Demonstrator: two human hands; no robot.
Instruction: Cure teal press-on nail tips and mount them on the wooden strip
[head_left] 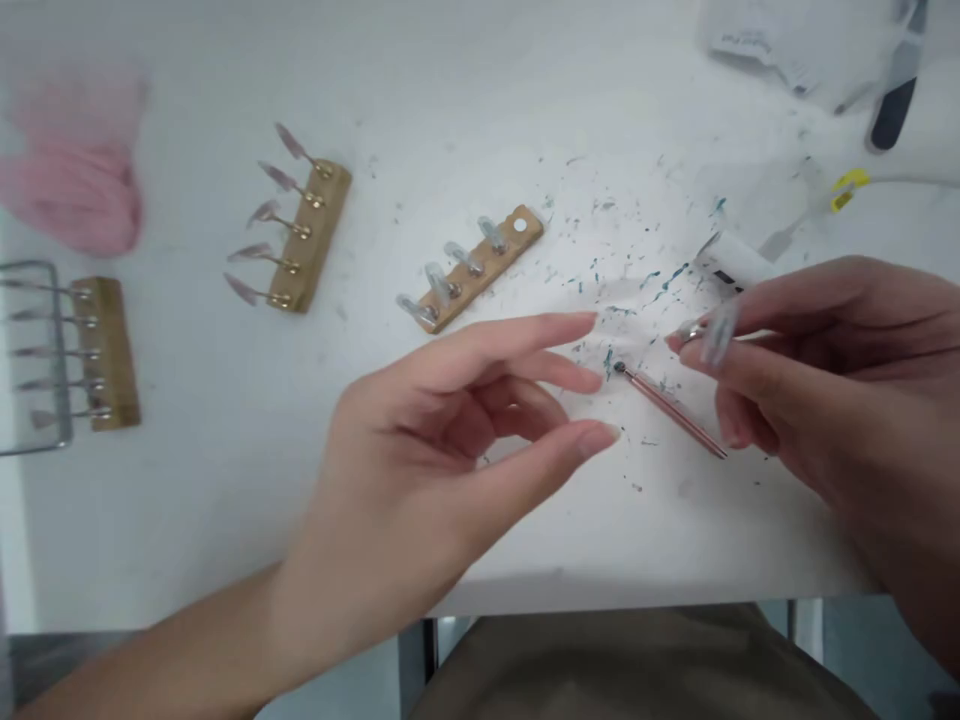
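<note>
Three wooden nail-tip stands [480, 268] [304, 235] [109, 352] sit on the white counter [225, 500]. A pink cloth [75, 175] lies far left. Teal flecks [637, 260] dot the counter's right side.

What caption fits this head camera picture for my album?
Right hand holds a clear nail tip; open left hand nears a pink stick.

Wooden holder [480, 268] – matt; rod [671, 410] – glossy pink metal.

Three nail-tip holders [476, 268] [304, 235] [109, 352] lie in a row left of the scattered shavings [630, 270] on the table [187, 520].
</note>
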